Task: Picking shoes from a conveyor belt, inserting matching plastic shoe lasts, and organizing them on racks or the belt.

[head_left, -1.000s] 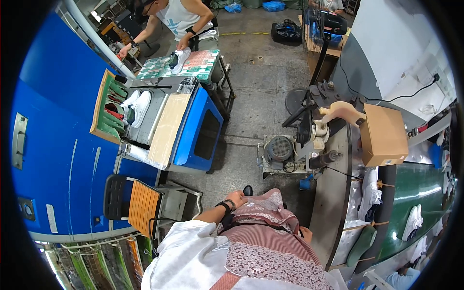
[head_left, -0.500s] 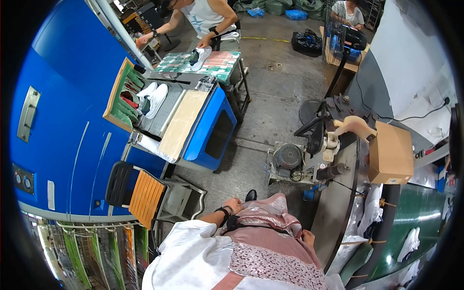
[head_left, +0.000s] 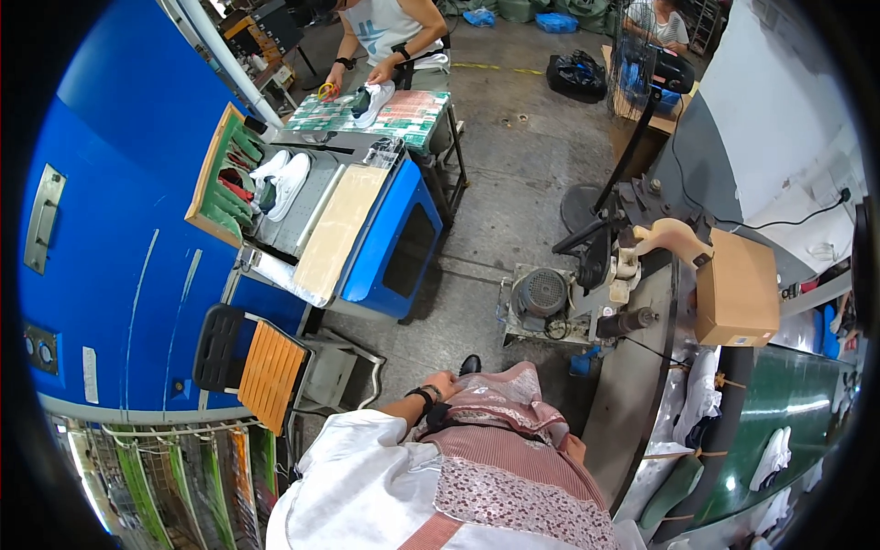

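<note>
My left hand (head_left: 443,384), with black bands at its wrist, is low in front of me at the left edge of my pink patterned apron (head_left: 513,495). Its fingers look curled against the cloth. Past it shows the tip of a black shoe (head_left: 471,364). My right hand (head_left: 575,447) is at the apron's right side, mostly covered by folds, so its fingers are hidden. No shoe or tool shows in either hand.
A slatted chair (head_left: 272,367) stands left, by a blue machine (head_left: 394,247) with white sneakers (head_left: 286,188) on its bed. A motor (head_left: 543,293), cardboard box (head_left: 736,289) and green conveyor (head_left: 779,403) are right. Across, a co-worker (head_left: 390,37) handles a sneaker (head_left: 373,104).
The view has shifted slightly. The co-worker's outstretched hand has come in to the table, near a yellow-and-red item beside the sneaker. My right hand shows less; my left stays at the apron.
</note>
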Demonstrator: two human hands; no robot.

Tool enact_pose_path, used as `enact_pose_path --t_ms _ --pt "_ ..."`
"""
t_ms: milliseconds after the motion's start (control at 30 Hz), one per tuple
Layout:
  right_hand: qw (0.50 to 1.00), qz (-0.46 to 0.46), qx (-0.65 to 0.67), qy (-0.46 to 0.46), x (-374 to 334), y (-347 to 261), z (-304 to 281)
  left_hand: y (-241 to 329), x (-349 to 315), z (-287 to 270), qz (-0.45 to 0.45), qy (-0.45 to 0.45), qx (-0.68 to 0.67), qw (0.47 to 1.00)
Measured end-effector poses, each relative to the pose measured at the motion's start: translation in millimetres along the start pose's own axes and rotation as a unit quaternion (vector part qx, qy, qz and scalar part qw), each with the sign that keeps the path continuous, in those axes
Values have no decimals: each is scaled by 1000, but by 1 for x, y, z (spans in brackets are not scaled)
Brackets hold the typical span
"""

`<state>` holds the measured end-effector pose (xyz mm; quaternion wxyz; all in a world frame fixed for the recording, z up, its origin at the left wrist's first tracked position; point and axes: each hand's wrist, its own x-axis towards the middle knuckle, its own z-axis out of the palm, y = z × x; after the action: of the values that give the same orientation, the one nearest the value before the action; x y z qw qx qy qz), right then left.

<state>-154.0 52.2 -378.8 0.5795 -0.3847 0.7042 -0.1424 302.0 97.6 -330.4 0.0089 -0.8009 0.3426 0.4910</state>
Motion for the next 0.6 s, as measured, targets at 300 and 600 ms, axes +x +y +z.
enact_pose_path --t_ms 300,600 --pt "1000 13 -11 6 3 5 -1 1 2 2 17 -2 25 1000" --pt "1000 -28 2 -9 7 -3 -2 -2 0 8 22 11 23 999"
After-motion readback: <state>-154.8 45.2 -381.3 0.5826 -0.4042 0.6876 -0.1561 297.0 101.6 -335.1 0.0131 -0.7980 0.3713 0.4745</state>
